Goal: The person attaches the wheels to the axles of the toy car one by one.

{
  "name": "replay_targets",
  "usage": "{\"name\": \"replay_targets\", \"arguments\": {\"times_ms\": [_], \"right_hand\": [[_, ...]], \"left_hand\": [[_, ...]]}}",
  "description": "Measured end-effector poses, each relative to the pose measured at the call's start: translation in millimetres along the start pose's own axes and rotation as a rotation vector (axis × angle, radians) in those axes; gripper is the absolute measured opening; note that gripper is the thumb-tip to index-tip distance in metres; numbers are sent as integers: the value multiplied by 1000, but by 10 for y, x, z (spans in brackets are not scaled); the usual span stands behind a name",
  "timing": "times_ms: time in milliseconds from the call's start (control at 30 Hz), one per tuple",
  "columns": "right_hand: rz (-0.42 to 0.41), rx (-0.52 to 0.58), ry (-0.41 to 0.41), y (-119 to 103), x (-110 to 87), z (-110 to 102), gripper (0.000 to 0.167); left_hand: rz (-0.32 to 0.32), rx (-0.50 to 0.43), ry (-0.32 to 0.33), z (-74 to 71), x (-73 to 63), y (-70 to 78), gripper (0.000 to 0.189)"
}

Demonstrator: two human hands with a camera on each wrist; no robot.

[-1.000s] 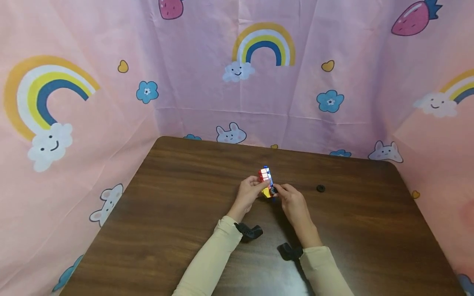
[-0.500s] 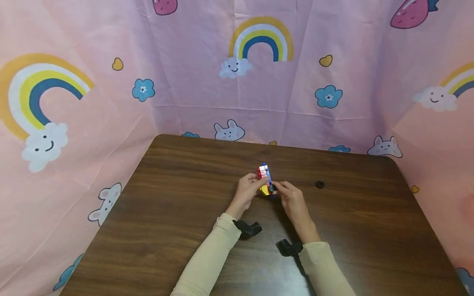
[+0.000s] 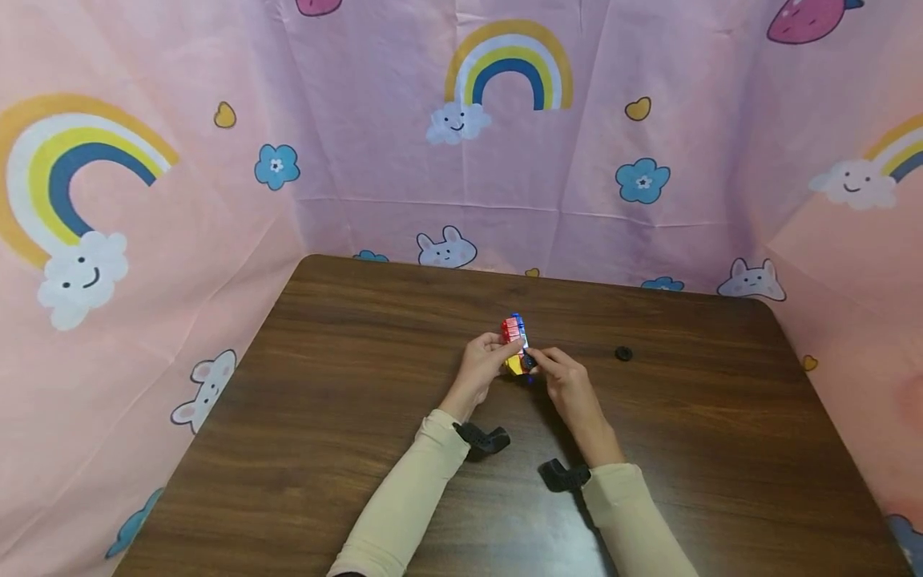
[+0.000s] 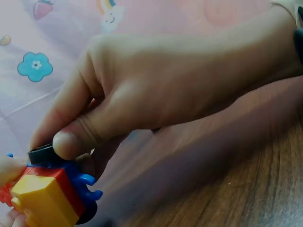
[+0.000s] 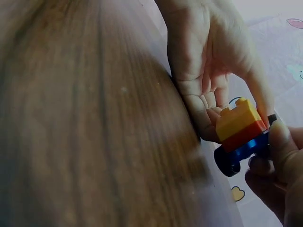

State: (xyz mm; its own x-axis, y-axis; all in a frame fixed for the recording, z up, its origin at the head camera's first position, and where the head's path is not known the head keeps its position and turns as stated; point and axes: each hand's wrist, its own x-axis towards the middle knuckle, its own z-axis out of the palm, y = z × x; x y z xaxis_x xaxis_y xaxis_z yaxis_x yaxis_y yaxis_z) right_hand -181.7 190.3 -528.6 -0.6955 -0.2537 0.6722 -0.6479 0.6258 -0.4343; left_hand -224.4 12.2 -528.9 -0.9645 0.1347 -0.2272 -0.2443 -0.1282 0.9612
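Note:
In the head view my left hand [image 3: 477, 370] grips a small building-block toy car [image 3: 513, 328] above the table. Its red brick [image 5: 244, 135] and yellow brick [image 5: 240, 117] are stacked on a blue base [image 5: 250, 148] with a hook-like end. One black wheel [image 5: 226, 161] shows on the base's near side in the right wrist view. At the opposite side, my right hand [image 3: 574, 399] pinches another black wheel [image 4: 41, 154] between thumb and fingers, right against the blue base. The thumb [image 4: 68, 143] covers part of this wheel.
A loose black wheel [image 3: 623, 353] lies on the brown wooden table [image 3: 346, 385], to the right of my hands. Pink patterned cloth [image 3: 389, 104] hangs behind the table and along both sides. Dark straps [image 3: 481, 441] are worn at the wrists.
The head view has tilted slightly, so the scene shifts upward. Both hands keep their holds on the toy car and the wheel, with only a slight tilt of the car.

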Motion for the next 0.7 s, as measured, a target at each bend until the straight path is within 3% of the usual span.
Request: {"name": "replay_targets", "arguments": {"times_ms": [333,500,700], "right_hand": [[7,-11,-55,-4,1,14,42],[-29,18,-45,63,-8,-38,45],[-50,56,-44,76,-4,-62,43]], "left_hand": [[7,60,22,-49,-8,16,46],[48,6,-51,-22,27,-21,56],[78,-89,-118,-62,63,-63,51]]}}
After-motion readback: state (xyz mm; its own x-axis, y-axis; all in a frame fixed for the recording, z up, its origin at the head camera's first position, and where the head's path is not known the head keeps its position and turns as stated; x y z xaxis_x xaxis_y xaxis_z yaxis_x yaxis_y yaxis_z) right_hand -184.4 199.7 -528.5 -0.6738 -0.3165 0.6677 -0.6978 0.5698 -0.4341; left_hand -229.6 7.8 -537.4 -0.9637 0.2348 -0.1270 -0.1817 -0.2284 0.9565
